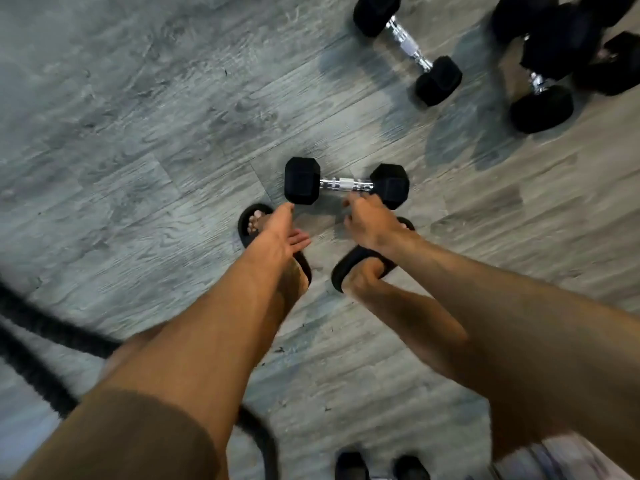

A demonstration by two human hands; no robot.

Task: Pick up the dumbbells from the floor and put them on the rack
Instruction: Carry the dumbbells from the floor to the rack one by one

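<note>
A small black hex dumbbell (346,184) with a chrome handle lies on the grey wood floor just ahead of my feet. My right hand (367,220) reaches down to it, its fingertips at the handle beside the right head, fingers bent but not wrapped round the bar. My left hand (280,233) hangs with fingers straight, fingertip close to the left head. A second dumbbell (408,46) lies at the upper right. Several bigger dumbbells (554,64) are piled at the top right corner. No rack is in view.
My feet in black slides (252,216) stand just behind the near dumbbell. A thick black rope (52,334) runs across the lower left floor. Another dumbbell (381,467) shows at the bottom edge.
</note>
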